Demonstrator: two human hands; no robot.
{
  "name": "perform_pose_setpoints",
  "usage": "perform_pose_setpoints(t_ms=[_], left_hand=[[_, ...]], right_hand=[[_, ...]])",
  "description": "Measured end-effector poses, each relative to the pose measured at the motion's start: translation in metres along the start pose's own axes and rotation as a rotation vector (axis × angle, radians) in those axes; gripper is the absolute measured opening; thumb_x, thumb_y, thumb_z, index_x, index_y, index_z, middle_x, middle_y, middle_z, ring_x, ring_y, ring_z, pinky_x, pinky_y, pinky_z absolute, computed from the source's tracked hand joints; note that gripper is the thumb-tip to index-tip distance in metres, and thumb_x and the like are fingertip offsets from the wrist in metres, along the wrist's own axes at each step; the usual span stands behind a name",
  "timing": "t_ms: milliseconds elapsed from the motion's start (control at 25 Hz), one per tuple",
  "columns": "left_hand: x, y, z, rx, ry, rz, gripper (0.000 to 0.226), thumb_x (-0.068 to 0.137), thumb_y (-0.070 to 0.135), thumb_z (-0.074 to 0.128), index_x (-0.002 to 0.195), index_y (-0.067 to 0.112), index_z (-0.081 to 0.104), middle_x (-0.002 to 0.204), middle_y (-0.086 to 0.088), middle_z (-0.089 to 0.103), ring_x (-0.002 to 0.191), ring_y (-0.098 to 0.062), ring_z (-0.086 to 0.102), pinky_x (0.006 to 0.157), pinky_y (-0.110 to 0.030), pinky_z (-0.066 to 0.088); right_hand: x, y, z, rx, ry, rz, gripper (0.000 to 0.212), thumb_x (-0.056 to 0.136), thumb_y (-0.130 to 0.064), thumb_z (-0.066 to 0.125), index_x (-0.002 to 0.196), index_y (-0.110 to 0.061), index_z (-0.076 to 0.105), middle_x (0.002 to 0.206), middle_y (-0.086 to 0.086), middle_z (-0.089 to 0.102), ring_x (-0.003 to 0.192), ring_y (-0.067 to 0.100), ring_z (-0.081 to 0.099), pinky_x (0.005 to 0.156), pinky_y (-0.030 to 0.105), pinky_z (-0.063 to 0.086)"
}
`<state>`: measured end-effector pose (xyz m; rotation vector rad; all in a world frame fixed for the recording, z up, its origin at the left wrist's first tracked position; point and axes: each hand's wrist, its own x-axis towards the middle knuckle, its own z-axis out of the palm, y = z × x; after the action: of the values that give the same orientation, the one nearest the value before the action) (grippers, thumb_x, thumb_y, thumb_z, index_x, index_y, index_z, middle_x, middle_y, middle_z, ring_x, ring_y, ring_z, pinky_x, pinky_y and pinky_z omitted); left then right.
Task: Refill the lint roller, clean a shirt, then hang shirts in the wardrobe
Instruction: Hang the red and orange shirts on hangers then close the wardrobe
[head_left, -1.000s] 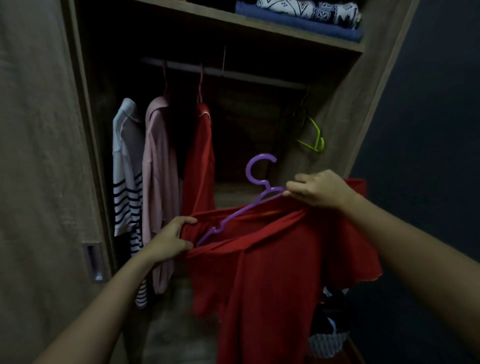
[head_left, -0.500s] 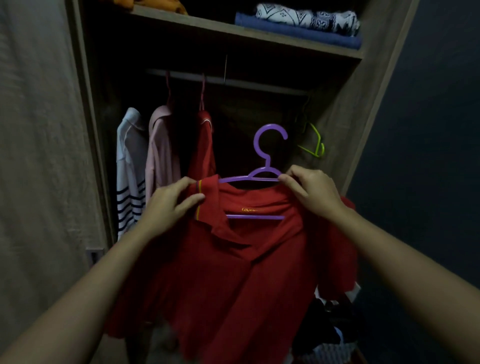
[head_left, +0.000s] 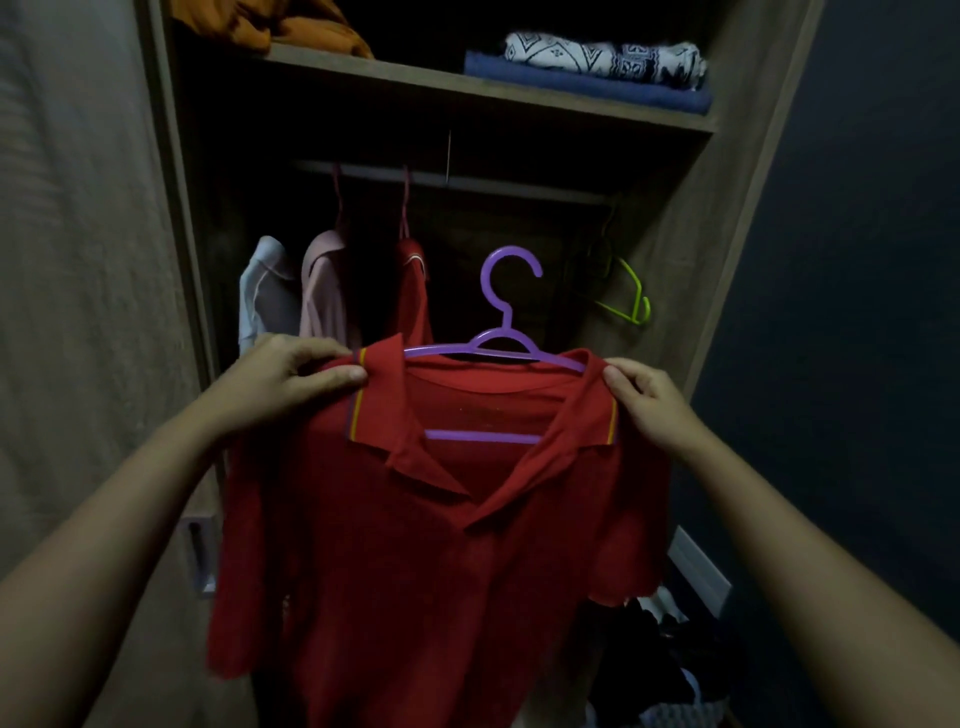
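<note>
we hold the red polo shirt (head_left: 426, 545) up in front of the open wardrobe (head_left: 691, 244), already draped on a purple hanger (head_left: 506, 340). our left hand (head_left: 283, 382) pinches the shirt's left shoulder by the collar, our right hand (head_left: 649, 405) pinches the other shoulder — both closed on the cloth. behind it, three shirts (head_left: 322, 296) hang from the rail (head_left: 467, 179).
</note>
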<state>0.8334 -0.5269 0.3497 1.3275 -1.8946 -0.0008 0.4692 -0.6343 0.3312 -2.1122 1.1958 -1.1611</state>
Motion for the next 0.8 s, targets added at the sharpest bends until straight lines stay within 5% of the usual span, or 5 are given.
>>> perform_pose_setpoints(t_ms=[160,400,520,680,800], left_hand=[[-0.002,0.017,0.013,0.016,0.129,0.008,0.029,0.081,0.053,0.051,0.063,0.031,0.053,0.058,0.008,0.058,0.054,0.002,0.051,0.052,-0.014,0.034],[0.005,0.061,0.069,0.365,0.199,-0.122,0.038,0.089,0.053,0.04,0.087,0.018,0.054,0.086,-0.017,0.069,0.086,-0.043,0.063,0.067,-0.042,0.048],[-0.001,0.091,0.083,0.404,0.156,-0.126,0.035,0.094,0.048,0.038,0.098,0.018,0.053,0.097,-0.015,0.068,0.092,-0.043,0.061,0.069,-0.041,0.046],[0.006,0.105,0.073,0.249,0.078,-0.198,0.052,0.088,0.065,0.032,0.11,0.028,0.06,0.103,-0.011,0.068,0.101,-0.041,0.059,0.077,-0.04,0.045],[0.033,0.087,0.064,0.117,0.212,-0.233,0.052,0.089,0.062,0.031,0.106,0.025,0.064,0.09,-0.005,0.069,0.099,-0.034,0.062,0.073,-0.035,0.038]], right_hand=[[0.009,-0.029,0.021,-0.359,0.168,-0.024,0.042,0.089,-0.021,0.057,0.13,-0.018,0.047,0.124,0.01,0.053,0.118,0.023,0.05,0.104,0.04,0.037],[0.012,-0.099,0.088,0.548,-0.105,0.417,0.024,0.099,-0.037,0.034,0.096,-0.018,0.048,0.087,0.001,0.061,0.074,0.009,0.057,0.076,0.026,0.042],[0.017,-0.097,0.093,0.719,-0.024,0.499,0.049,0.098,-0.038,0.036,0.061,-0.012,0.056,0.041,-0.005,0.049,0.04,0.007,0.047,0.049,0.021,0.038],[0.034,-0.096,0.089,0.686,0.124,0.438,0.037,0.083,-0.04,0.061,0.098,-0.008,0.054,0.069,-0.002,0.06,0.058,0.01,0.058,0.053,0.022,0.046],[0.054,-0.089,0.072,0.667,0.14,0.347,0.015,0.075,-0.016,0.072,0.08,-0.01,0.06,0.056,-0.007,0.064,0.054,0.008,0.061,0.051,0.017,0.046]])
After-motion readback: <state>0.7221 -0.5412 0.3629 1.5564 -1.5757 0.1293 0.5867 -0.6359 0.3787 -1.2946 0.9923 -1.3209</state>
